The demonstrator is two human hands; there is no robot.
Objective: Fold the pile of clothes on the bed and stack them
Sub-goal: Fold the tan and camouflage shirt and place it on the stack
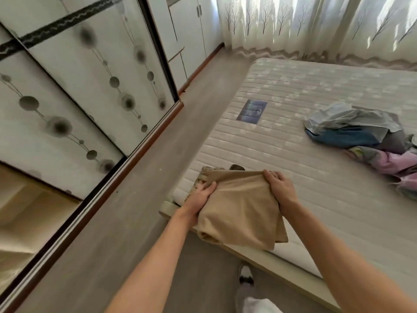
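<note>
Clothes (365, 136) at right remain unfolded; both hands, left (200, 195) and right (279, 188), grip a folded tan garment (241, 213) over the stack (204, 175), lower centre.

Readable text: none is showing anywhere in view.
Label on mattress (316, 177): a dark blue label (252, 111) is lying flat on the quilted top, well beyond the hands (279, 188) and slightly to their left; it is showing pale marks, too small and blurred to read.
Brand: cannot tell; nothing on the blue label is resolving into letters or a logo.
Numbers: none is appearing.
Signs: none is appearing.
Cloth between the hands: the tan cloth (241, 213) is carrying no print or tag facing the camera.
</note>
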